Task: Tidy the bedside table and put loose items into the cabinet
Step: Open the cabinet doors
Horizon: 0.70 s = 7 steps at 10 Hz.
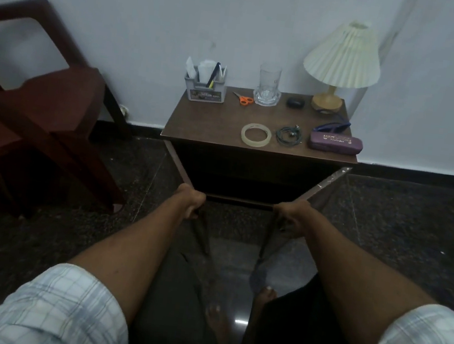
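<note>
The brown bedside table (215, 119) stands against the wall, its cabinet (248, 174) below open and dark inside. On top lie a clear tape roll (256, 136), coiled earphones (288, 135), a purple glasses case (335, 143), blue sunglasses (331, 126), orange scissors (243, 99) and a small black object (295, 103). My left hand (191, 199) grips the bottom edge of the left cabinet door (177, 163). My right hand (291, 212) grips the right door (330, 181). Both doors are swung outward toward me.
A grey pen holder (204, 89), an empty glass (268, 88) and a pleated lamp (338, 68) stand at the table's back. A dark red plastic chair (42, 109) sits to the left. My bare feet (230, 323) are on the dark polished floor.
</note>
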{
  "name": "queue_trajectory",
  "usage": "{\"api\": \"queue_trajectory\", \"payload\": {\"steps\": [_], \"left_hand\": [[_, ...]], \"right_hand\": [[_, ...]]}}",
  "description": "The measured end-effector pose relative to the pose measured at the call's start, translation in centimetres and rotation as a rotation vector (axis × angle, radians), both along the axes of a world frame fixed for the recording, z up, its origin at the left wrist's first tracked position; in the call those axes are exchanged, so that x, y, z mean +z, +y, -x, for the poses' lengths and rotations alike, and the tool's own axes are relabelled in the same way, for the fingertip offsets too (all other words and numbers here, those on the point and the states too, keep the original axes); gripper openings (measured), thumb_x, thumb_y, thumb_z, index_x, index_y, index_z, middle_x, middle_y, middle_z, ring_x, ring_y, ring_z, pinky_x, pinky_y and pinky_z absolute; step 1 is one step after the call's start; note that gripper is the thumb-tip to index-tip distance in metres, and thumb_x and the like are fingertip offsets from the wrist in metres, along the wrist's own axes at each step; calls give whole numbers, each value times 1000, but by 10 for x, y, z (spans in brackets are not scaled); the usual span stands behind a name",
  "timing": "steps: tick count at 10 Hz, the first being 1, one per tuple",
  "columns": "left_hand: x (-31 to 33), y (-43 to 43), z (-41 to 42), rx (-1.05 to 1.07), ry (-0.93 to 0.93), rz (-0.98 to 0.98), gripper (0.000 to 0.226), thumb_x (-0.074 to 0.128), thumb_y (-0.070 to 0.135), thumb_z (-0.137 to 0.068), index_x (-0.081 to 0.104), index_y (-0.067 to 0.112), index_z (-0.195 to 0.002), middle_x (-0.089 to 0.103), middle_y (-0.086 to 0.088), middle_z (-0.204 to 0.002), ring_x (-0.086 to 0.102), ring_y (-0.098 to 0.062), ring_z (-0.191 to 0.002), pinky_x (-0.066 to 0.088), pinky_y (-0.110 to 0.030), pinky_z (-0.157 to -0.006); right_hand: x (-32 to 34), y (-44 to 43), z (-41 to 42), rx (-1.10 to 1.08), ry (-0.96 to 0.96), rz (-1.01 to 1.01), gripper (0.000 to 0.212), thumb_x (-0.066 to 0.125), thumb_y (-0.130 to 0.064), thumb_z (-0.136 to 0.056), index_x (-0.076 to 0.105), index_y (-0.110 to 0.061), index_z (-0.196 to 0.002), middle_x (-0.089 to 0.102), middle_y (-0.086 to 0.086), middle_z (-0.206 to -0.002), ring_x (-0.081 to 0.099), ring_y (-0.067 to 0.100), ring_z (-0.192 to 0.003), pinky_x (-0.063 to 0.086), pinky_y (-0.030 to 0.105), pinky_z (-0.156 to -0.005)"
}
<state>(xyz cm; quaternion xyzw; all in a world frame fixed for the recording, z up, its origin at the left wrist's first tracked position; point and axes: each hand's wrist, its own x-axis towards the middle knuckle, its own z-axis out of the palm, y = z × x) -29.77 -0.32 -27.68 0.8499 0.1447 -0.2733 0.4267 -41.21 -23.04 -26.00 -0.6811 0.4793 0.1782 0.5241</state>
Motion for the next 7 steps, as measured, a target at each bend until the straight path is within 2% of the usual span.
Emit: {"api": "queue_trajectory", "payload": {"steps": [1, 2, 3, 4, 5, 6, 7], "left_hand": [[-6, 24, 8, -20, -59, -50, 41, 64, -1, -83, 55, -7, -123, 64, -27, -114, 67, -41, -99, 60, -53, -80], [-4, 47, 14, -65, -150, -141, 43, 67, 5, -83, 57, -10, -122, 62, -29, -123, 62, -41, -112, 56, -46, -92], [1, 61, 21, -114, -189, -294, 47, 68, 16, -86, 56, -8, -125, 58, -27, -131, 56, -40, -123, 50, -38, -100], [0, 69, 29, -139, -199, -344, 46, 68, 17, -85, 58, -6, -124, 59, -26, -130, 57, -39, -123, 49, -37, -99], [-1, 73, 32, -156, -210, -358, 47, 68, 16, -87, 57, -5, -127, 58, -25, -132, 55, -39, -124, 47, -37, -99], [2, 73, 33, -174, -225, -360, 51, 69, 16, -86, 53, -5, -130, 55, -26, -135, 53, -39, -127, 45, -37, -102], [4, 73, 34, -188, -240, -367, 52, 69, 16, -87, 50, -4, -132, 53, -26, -137, 50, -40, -129, 44, -38, -103]], "right_hand": [[-6, -5, 12, 44, 97, -17, 32, 59, -5, -94, 55, -2, -125, 66, 19, -105, 65, 30, -86, 59, 42, -67], [-8, -13, 24, 142, 190, 10, 37, 58, -8, -95, 55, -3, -132, 62, 19, -128, 63, 32, -112, 59, 43, -89], [-4, -19, 30, 141, 247, 12, 40, 56, -12, -99, 50, -2, -138, 57, 20, -135, 59, 34, -120, 62, 40, -61], [-1, -22, 40, 89, 266, 29, 43, 49, -13, -103, 43, 2, -143, 53, 22, -140, 58, 37, -124, 57, 41, -45], [2, -29, 62, 94, 91, 115, 48, 56, -3, -94, 48, 1, -141, 54, 23, -139, 60, 39, -123, 61, 49, -82], [4, -34, 72, 130, 58, 188, 49, 60, -1, -91, 52, 3, -139, 55, 24, -139, 59, 39, -124, 54, 51, -98], [8, -38, 78, 180, 53, 332, 48, 62, -5, -92, 52, 5, -138, 55, 24, -140, 56, 39, -128, 49, 47, -106]]}}
